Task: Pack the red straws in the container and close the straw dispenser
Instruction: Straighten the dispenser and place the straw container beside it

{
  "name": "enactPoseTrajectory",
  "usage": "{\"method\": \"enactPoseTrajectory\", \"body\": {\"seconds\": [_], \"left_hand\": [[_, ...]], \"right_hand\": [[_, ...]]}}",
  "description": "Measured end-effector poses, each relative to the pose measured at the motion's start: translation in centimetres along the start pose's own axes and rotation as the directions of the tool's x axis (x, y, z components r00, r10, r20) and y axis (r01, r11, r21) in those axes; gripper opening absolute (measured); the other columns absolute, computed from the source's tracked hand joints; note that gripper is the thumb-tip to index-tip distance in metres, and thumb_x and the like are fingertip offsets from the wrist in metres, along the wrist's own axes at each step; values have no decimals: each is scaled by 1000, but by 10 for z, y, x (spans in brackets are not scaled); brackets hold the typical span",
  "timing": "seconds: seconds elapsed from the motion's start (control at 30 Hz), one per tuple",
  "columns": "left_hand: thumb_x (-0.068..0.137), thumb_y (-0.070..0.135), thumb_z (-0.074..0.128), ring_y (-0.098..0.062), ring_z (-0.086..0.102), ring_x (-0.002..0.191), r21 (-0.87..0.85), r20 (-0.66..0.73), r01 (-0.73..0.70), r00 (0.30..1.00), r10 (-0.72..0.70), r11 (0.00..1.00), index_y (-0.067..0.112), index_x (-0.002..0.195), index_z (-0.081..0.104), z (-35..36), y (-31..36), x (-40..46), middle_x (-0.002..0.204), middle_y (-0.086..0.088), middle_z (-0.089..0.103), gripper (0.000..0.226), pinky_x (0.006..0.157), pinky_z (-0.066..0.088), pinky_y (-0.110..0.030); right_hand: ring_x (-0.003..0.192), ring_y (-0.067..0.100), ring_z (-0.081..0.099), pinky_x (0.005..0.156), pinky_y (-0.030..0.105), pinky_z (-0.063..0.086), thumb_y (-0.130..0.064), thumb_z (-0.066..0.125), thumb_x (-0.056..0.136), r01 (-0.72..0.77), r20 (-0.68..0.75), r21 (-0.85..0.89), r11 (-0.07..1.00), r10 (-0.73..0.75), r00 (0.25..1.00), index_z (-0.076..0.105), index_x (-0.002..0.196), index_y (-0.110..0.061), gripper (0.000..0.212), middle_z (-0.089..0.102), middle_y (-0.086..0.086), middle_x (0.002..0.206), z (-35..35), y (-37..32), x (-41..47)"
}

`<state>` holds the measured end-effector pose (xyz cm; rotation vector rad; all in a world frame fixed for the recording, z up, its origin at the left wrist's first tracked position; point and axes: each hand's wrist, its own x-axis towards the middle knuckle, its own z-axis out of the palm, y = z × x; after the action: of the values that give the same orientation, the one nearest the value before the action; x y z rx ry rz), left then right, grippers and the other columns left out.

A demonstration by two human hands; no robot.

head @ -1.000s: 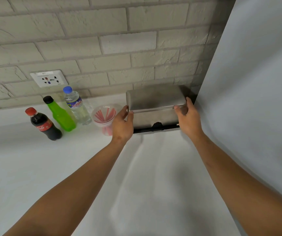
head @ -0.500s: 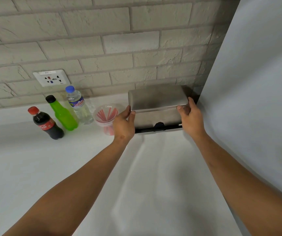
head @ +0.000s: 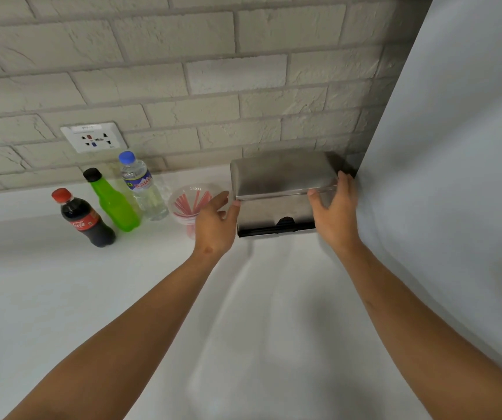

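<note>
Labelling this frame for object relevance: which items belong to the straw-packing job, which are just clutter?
Job:
straw dispenser, lid down
red straws in clear cup
left hand, right hand at the dispenser's sides

Clutter:
cola bottle
green bottle
water bottle
wall socket

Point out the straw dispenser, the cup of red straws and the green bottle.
Dispenser [head: 283, 174], head view, on its steel lid.
Cup [head: 180, 215], head view, on its left wall, below the rim.
Green bottle [head: 115, 206], head view, on its body.
</note>
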<state>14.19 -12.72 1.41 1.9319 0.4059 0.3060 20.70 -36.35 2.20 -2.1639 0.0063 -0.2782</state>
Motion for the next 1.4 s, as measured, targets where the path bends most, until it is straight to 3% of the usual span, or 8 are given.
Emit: {"method": "enactPoseTrajectory", "body": {"seconds": [0.17,0.33,0.43,0.53,0.67,0.9,1.13,1.4], "left_hand": [[99,39,65,-9,70,92,5,-195,-95,976,95,995,30,111,70,-43,-11,-2,105,11,73,16,79,54,-25],[97,35,65,-10,68,86,73,-317,-110,940,128,991,21,118,68,-87,-34,9,108,-2,73,26,68,51,-16],[98,34,66,-18,66,102,58,-265,-25,964,39,998,15,138,59,-98,-50,19,132,-6,66,45,78,47,-16],[100,31,65,-25,62,124,-61,-161,90,982,-98,994,13,154,44,-101,-61,26,154,-8,52,60,101,53,-38],[102,22,63,-29,52,140,-207,-12,169,985,-175,964,15,159,36,-100,-70,30,157,-13,47,63,96,58,-43],[102,17,63,-32,57,135,-282,-8,171,983,-181,944,15,158,40,-96,-72,30,152,-15,53,61,97,59,-48],[101,19,64,-31,57,135,-260,8,163,986,-167,952,15,157,40,-89,-71,27,150,-15,54,61,91,60,-42],[102,18,62,-32,57,135,-258,15,174,984,-176,950,14,158,38,-84,-67,26,151,-15,53,60,98,58,-49]], "right_hand": [[137,28,53,117,38,41,-16,68,99,341,-58,97,935,-336,940,59,140,-2,44,57,17,145,23,-40,-39],[114,18,68,97,43,57,-28,65,98,234,237,307,922,-312,920,64,135,-15,40,68,0,128,63,-79,-71],[132,16,58,108,40,51,-31,63,101,216,446,303,928,-338,829,55,147,-19,48,59,-1,148,89,-88,-81],[146,-4,34,116,19,29,-35,57,105,303,576,250,920,-393,717,43,156,-22,54,39,-7,165,110,-90,-84],[143,-20,-1,110,2,6,-39,52,108,279,671,170,945,-319,669,24,165,-27,66,5,-12,175,130,-89,-84],[159,6,9,115,19,12,-47,48,107,235,688,115,965,-248,682,16,166,-31,70,-6,-10,176,142,-83,-81],[136,-31,0,98,-7,7,-50,49,104,257,649,155,954,-294,702,21,164,-34,68,2,-14,176,138,-75,-82],[126,-43,-2,91,-16,6,-46,52,104,292,632,160,943,-325,704,23,164,-29,69,6,-12,175,133,-71,-78]]}}
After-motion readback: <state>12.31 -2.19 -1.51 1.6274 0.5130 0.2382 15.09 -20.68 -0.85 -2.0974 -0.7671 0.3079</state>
